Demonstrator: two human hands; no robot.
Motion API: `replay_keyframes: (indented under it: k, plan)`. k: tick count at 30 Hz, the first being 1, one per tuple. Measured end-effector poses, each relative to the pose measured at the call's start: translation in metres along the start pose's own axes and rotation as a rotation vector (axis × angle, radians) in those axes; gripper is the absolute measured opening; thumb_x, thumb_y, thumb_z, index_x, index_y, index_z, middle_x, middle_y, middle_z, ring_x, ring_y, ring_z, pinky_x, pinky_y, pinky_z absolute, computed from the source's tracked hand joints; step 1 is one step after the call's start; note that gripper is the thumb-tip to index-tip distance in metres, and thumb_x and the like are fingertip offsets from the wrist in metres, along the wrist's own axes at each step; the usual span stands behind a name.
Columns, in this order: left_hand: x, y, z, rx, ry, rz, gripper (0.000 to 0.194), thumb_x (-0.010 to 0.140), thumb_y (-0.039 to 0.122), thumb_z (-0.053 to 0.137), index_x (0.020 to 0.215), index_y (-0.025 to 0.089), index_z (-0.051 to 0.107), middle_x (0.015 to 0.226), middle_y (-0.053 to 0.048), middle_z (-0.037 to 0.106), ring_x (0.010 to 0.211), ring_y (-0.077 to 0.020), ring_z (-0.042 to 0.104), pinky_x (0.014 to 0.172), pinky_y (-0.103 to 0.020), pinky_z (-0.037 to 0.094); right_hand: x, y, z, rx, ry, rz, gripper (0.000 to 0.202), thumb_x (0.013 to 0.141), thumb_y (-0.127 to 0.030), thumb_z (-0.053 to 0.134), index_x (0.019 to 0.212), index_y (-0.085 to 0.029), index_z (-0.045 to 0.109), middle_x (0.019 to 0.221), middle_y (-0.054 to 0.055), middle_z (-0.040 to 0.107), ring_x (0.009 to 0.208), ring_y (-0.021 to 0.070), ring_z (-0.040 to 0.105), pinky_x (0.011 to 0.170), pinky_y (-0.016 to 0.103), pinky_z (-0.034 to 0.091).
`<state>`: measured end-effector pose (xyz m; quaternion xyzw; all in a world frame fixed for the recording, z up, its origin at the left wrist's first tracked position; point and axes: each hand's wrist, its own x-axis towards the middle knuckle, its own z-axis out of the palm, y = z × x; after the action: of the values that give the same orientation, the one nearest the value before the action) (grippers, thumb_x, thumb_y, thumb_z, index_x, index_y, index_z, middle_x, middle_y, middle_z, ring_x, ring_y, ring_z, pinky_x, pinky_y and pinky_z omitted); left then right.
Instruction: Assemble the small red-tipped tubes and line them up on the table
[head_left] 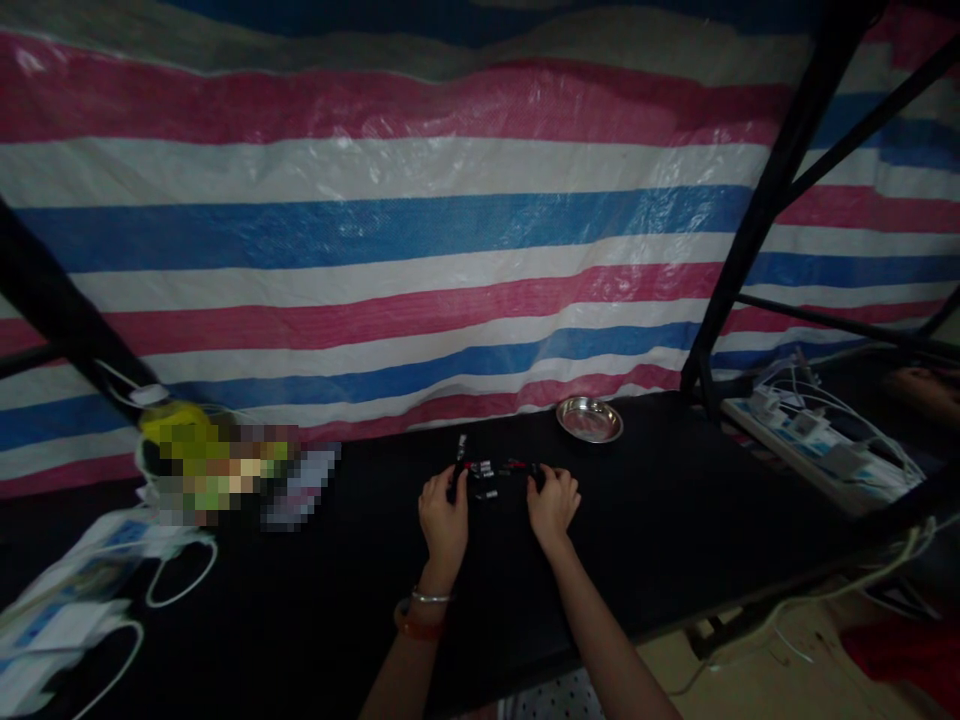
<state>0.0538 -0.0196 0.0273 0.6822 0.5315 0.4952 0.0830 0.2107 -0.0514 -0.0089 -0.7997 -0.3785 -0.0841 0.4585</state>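
My left hand [443, 520] is closed on a slim black stick [461, 446] with pale print, which points up and away. My right hand [553, 502] pinches another dark stick [519, 465] with a red mark, tilted toward the middle. Between the hands, on the black tabletop [660, 540], lie several small black pieces [490, 494] with white print. They are too dark and small to tell their exact kind. Behind my right hand sits a shiny round metal dish [589, 420], apart from it.
Power strips with white cables lie at the left [90, 590] and right [817, 440]. A yellow item [180, 430] and blurred packets [300, 490] stand at the left back. Dark metal posts [750, 250] frame a striped plastic sheet [390, 240]. Another person's hand [926, 395] shows at far right.
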Motion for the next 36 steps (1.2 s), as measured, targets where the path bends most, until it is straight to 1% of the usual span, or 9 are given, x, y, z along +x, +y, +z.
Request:
replay_keyframes:
  k: [2, 6, 8, 11, 14, 17, 22, 28, 36]
  plan:
    - [0.000, 0.000, 0.000, -0.014, -0.011, -0.004, 0.033, 0.086, 0.039, 0.042, 0.097, 0.014, 0.062, 0.086, -0.008, 0.064, 0.080, -0.0201, 0.057, 0.077, -0.033, 0.044, 0.001, 0.000, -0.001, -0.023, -0.033, 0.006, 0.024, 0.075, -0.025, 0.054, 0.095, -0.022, 0.068, 0.091, 0.013, 0.059, 0.085, 0.0281, 0.051, 0.070, 0.037, 0.032]
    - [0.000, 0.001, 0.001, -0.020, -0.023, -0.022, 0.030, 0.085, 0.036, 0.045, 0.096, 0.014, 0.061, 0.087, -0.009, 0.065, 0.082, -0.0208, 0.057, 0.077, -0.033, 0.044, 0.005, -0.006, -0.010, -0.093, -0.192, 0.057, 0.028, 0.080, -0.027, 0.052, 0.104, -0.022, 0.066, 0.096, 0.014, 0.057, 0.091, 0.0292, 0.051, 0.073, 0.038, 0.031]
    - [-0.001, 0.001, 0.001, -0.018, -0.030, -0.020, 0.027, 0.084, 0.035, 0.046, 0.095, 0.015, 0.061, 0.088, -0.008, 0.065, 0.083, -0.0213, 0.058, 0.077, -0.034, 0.043, 0.007, -0.010, -0.014, -0.129, -0.251, 0.079, 0.030, 0.081, -0.028, 0.053, 0.108, -0.024, 0.065, 0.099, 0.013, 0.056, 0.093, 0.0282, 0.051, 0.075, 0.037, 0.031]
    - [-0.001, 0.001, 0.000, 0.015, -0.054, -0.008, 0.023, 0.083, 0.032, 0.048, 0.093, 0.017, 0.061, 0.090, -0.007, 0.065, 0.086, -0.0224, 0.057, 0.077, -0.035, 0.042, 0.011, -0.016, -0.018, -0.195, -0.318, 0.123, 0.031, 0.081, -0.032, 0.054, 0.111, -0.027, 0.063, 0.102, 0.010, 0.056, 0.095, 0.0256, 0.050, 0.077, 0.034, 0.031]
    - [0.000, 0.001, -0.001, 0.079, -0.103, -0.001, 0.018, 0.081, 0.028, 0.051, 0.091, 0.019, 0.063, 0.093, -0.006, 0.066, 0.090, -0.0228, 0.056, 0.078, -0.035, 0.040, 0.014, -0.019, -0.020, -0.229, -0.359, 0.157, 0.029, 0.082, -0.034, 0.054, 0.109, -0.028, 0.064, 0.105, 0.009, 0.056, 0.097, 0.0240, 0.050, 0.077, 0.033, 0.031]
    - [0.000, 0.004, -0.003, 0.130, -0.151, -0.024, 0.016, 0.078, 0.021, 0.053, 0.090, 0.019, 0.063, 0.096, -0.005, 0.065, 0.093, -0.0227, 0.055, 0.079, -0.035, 0.038, 0.014, -0.020, -0.021, -0.229, -0.360, 0.157, 0.028, 0.082, -0.035, 0.054, 0.107, -0.028, 0.065, 0.105, 0.009, 0.056, 0.097, 0.0236, 0.050, 0.078, 0.032, 0.031]
    - [-0.001, 0.009, -0.006, 0.174, -0.196, -0.047, 0.022, 0.076, 0.012, 0.049, 0.088, 0.022, 0.065, 0.097, -0.003, 0.065, 0.096, -0.0212, 0.054, 0.082, -0.036, 0.035, 0.016, -0.021, -0.021, -0.218, -0.346, 0.145, 0.029, 0.080, -0.038, 0.057, 0.105, -0.027, 0.066, 0.103, 0.010, 0.057, 0.097, 0.0250, 0.051, 0.077, 0.033, 0.031]
    - [-0.001, 0.014, -0.009, 0.240, -0.204, -0.115, 0.022, 0.077, 0.013, 0.049, 0.088, 0.023, 0.065, 0.101, -0.003, 0.063, 0.098, -0.0213, 0.052, 0.083, -0.036, 0.034, 0.018, -0.019, -0.019, -0.205, -0.336, 0.145, 0.022, 0.081, -0.034, 0.056, 0.099, -0.027, 0.067, 0.101, 0.009, 0.058, 0.095, 0.0252, 0.052, 0.076, 0.034, 0.031]
    - [0.000, 0.015, -0.011, 0.291, -0.267, -0.180, 0.021, 0.076, 0.012, 0.048, 0.081, 0.022, 0.066, 0.102, -0.004, 0.059, 0.100, -0.0218, 0.050, 0.084, -0.037, 0.033, 0.016, -0.019, -0.015, -0.265, -0.317, 0.091, 0.018, 0.082, -0.026, 0.052, 0.095, -0.019, 0.063, 0.097, 0.010, 0.059, 0.095, 0.0261, 0.052, 0.075, 0.034, 0.031]
